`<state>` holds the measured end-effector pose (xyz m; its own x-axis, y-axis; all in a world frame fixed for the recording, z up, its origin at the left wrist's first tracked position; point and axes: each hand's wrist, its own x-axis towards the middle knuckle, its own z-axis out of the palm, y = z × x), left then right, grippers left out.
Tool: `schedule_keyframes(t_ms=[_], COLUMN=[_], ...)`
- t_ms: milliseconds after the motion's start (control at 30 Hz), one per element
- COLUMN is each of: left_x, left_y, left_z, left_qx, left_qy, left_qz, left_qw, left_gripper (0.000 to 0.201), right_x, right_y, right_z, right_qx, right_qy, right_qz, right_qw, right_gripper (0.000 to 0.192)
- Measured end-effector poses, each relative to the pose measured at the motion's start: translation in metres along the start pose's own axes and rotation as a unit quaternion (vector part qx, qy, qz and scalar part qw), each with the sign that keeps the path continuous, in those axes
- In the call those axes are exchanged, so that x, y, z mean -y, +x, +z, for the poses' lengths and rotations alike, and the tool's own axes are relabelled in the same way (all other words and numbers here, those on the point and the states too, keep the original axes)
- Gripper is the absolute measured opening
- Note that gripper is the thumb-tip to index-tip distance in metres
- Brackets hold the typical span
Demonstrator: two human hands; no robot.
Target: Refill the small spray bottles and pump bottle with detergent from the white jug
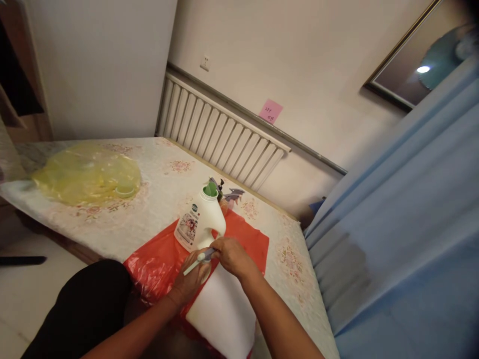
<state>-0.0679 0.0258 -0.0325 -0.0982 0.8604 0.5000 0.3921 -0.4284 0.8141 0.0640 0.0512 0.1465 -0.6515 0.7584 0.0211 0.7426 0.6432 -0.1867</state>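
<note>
My left hand (192,279) and my right hand (232,255) meet over a red plastic bag (159,262) spread on the table. Between them is a small white and grey tool (200,260) with a slim white handle; both hands grip it. Beneath my hands lies a white sheet (224,311) on the red bag. Just beyond my hands stands a white detergent bottle (200,222) with a green cap (210,190) and a printed label.
Spray bottles with grey trigger heads (229,195) stand behind the white bottle. A yellow plastic bag (88,172) lies at the far left of the floral tablecloth (157,174). A radiator (220,134) and blue curtain (404,214) border the table.
</note>
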Motion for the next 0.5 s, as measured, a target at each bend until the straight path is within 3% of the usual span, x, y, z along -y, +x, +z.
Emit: schedule_keyframes(t_ms=[333,500], left_x=[0.003,0.0], left_y=[-0.002,0.0], left_z=[0.002,0.001], left_qx=[-0.002,-0.006], left_qy=[0.036,0.023], left_qz=[-0.001,0.005], left_qw=[0.999,1.0], left_gripper=[0.012,0.021], right_x=[0.023,0.033], right_y=[-0.002,-0.002], right_z=[0.003,0.014], right_qx=[0.008,-0.002], right_qy=[-0.069,-0.086], right_qz=[0.139,0.184], right_qw=[0.988,0.979], right_gripper=[0.019,0.023])
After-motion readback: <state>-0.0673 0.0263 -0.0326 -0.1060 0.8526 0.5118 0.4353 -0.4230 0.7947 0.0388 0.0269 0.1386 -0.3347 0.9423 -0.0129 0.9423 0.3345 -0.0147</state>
